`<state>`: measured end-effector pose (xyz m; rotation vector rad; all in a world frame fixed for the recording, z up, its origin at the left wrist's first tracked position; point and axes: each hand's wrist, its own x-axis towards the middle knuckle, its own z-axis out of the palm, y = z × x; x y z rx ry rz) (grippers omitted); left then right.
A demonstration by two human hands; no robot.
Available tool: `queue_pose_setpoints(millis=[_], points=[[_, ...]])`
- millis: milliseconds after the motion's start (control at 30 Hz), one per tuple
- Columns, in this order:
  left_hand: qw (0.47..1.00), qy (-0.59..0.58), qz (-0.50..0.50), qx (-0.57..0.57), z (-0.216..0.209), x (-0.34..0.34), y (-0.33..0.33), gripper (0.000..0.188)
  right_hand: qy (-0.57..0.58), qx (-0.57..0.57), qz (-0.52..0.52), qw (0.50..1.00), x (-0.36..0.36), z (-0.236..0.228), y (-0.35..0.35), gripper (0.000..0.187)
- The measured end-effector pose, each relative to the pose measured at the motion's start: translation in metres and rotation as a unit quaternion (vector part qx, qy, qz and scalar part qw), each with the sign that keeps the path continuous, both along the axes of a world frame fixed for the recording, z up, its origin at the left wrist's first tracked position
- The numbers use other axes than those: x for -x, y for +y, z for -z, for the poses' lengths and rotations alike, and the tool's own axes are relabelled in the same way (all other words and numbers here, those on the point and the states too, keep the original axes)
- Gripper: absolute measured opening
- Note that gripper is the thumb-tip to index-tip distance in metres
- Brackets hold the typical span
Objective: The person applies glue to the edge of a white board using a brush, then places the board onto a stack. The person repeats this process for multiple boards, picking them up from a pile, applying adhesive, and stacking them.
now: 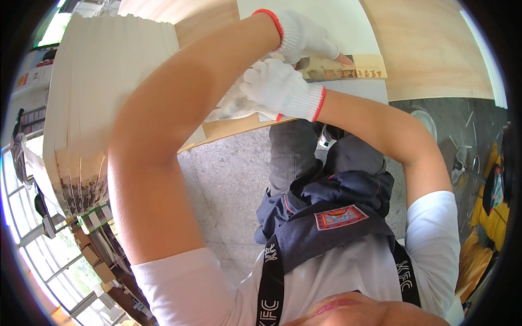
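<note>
My left hand (307,37), in a white knit glove with a red cuff, reaches across to the far side. Its bare index fingertip is stretched out onto a printed beige strip (370,66) with dark lettering and a picture band. Nearer to me, my right hand (280,87), gloved the same way, is closed with its fingers curled down beside the strip's left end. Whatever its fingers hold is hidden. Crumpled whitish material (234,103) lies just left of it. Under the strip is a white sheet (348,27) on the wooden worktop (429,49).
A tall stack of white sheets (109,70) with printed lower edges stands at left. The worktop's front edge (217,135) runs before my legs. Round items (461,163) and yellow material (484,212) are on the right, by the grey floor (217,185).
</note>
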<state>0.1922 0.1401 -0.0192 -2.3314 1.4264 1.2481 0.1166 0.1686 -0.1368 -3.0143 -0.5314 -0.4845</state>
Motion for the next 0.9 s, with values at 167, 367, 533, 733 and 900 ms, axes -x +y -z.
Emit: queue_pose_setpoints(millis=[167,367,533,733,900], points=[[0.984,0.056,0.126,0.11,0.031,-0.033,0.013,0.059,-0.054,-0.038,-0.069,0.995,0.028,0.001,-0.049,0.016],[0.977,-0.062,0.204,0.018,0.001,-0.004,0.002,0.053,0.04,0.032,-0.036,0.998,0.002,-0.026,0.0,0.019],[0.929,-0.148,0.322,0.11,0.033,-0.028,0.01,0.063,-0.099,-0.076,-0.102,0.987,0.044,-0.011,-0.075,0.024],[0.937,-0.089,0.334,0.045,0.012,-0.011,0.01,0.083,-0.058,-0.002,0.018,0.998,0.148,-0.011,-0.221,0.031],[0.962,-0.181,0.2,-0.037,0.014,0.011,0.012,0.074,0.036,0.102,0.273,0.956,0.143,-0.042,-0.266,0.033]])
